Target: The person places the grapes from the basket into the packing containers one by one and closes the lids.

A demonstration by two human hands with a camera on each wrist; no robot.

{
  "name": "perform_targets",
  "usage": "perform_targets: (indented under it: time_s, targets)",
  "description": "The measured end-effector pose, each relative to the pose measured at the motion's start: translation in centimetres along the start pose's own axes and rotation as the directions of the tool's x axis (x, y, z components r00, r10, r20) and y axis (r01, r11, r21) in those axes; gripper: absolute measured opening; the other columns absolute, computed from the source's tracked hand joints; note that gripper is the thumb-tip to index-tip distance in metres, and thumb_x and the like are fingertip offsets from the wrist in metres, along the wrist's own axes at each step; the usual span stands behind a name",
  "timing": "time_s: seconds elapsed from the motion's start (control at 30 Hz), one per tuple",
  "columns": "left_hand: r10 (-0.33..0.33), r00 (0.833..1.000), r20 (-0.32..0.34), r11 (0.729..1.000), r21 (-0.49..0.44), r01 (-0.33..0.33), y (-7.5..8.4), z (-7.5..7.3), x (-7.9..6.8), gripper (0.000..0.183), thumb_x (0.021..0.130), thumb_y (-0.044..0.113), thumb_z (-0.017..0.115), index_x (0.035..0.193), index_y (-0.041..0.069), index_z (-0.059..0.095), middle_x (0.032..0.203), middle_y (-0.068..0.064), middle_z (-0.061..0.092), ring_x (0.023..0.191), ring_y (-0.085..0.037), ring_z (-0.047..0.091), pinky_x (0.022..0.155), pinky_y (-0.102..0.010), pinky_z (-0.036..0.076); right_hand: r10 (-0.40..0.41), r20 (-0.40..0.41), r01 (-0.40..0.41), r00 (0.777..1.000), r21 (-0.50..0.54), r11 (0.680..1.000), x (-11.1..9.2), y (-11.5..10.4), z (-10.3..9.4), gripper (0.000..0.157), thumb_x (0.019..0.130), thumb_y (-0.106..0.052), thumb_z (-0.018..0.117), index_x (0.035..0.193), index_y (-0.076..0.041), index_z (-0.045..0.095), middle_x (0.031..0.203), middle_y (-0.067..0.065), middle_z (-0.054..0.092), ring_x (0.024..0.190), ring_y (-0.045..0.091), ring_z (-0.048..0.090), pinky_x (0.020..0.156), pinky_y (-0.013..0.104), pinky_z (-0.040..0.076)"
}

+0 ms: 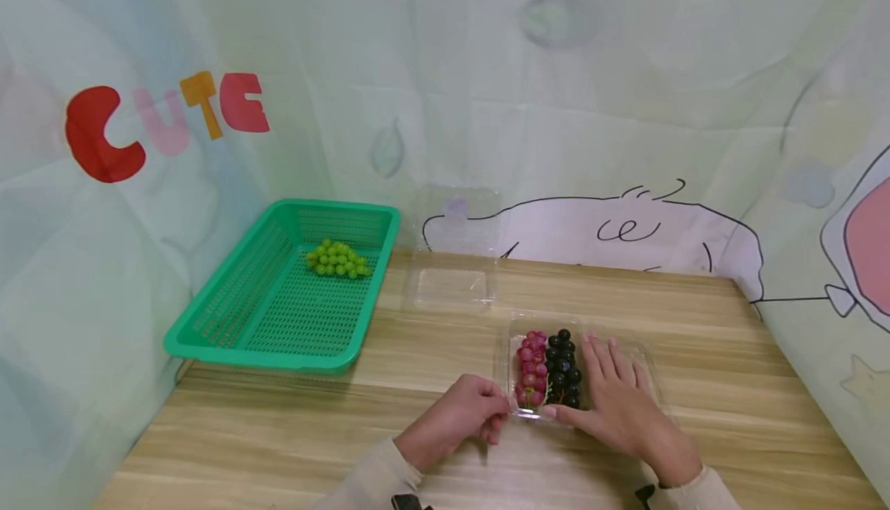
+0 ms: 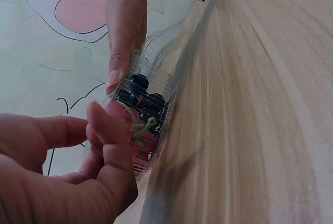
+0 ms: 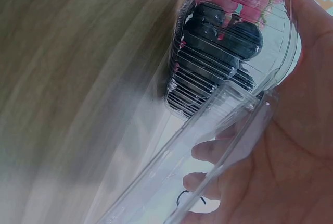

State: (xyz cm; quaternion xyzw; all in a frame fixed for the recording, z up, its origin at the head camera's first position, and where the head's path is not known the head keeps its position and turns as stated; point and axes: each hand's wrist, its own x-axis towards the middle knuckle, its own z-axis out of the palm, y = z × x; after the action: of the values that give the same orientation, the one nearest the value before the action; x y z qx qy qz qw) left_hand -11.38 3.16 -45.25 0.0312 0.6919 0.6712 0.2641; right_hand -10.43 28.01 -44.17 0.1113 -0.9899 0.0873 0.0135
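Note:
A clear plastic clamshell box point(image 1: 513, 355) on the table holds a bunch of red grapes point(image 1: 531, 367) on the left and black grapes point(image 1: 563, 367) beside them. Its lid point(image 3: 208, 146) is folded out to the right. My left hand point(image 1: 462, 417) pinches the box's front left corner between thumb and curled fingers, overlapping the red grapes in the left wrist view. Over the hinge side lies my right hand point(image 1: 619, 402), fingers stretched forward and spread, thumb at the front rim near the black grapes.
A green plastic basket point(image 1: 378, 278) with a bunch of green grapes point(image 1: 337, 259) stands at the left. Behind the grape box, another clear box point(image 1: 452, 286) sits with its lid raised against the printed cloth wall point(image 1: 445, 93). Similar cloth hangs at both sides of the wooden table point(image 1: 313, 433).

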Motion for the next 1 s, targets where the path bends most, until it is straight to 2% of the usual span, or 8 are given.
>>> perform_targets:
  time_s: [0.57, 1.0]
  targets:
    - [0.002, 1.000, 0.002, 1.000, -0.019, -0.002, 0.08, -0.04, 0.20, 0.017, 0.093, 0.002, 0.068, 0.088, -0.014, 0.065, 0.064, -0.002, 0.056, 0.045, -0.008, 0.050, 0.045, -0.017, 0.048, -0.006, 0.002, 0.006, 1.000, -0.022, 1.000, 0.00, -0.06, -0.45, 0.120, 0.082, -0.083, 0.056, 0.160, 0.001, 0.020, 0.164, 0.023, 0.025, 0.149, 0.051, 0.022, 0.111, 0.077, 0.022]
    - [0.010, 1.000, -0.004, 1.000, -0.010, -0.010, 0.13, -0.08, 0.10, 0.016, 0.092, 0.002, 0.068, 0.082, -0.009, 0.065, 0.063, -0.002, 0.055, 0.045, -0.007, 0.050, 0.044, -0.017, 0.047, -0.036, -0.031, 0.035, 0.999, -0.051, 0.998, 0.05, 0.08, -0.26, 0.119, 0.081, -0.083, 0.057, 0.159, 0.001, 0.024, 0.163, 0.023, 0.027, 0.149, 0.050, 0.023, 0.112, 0.075, 0.022]
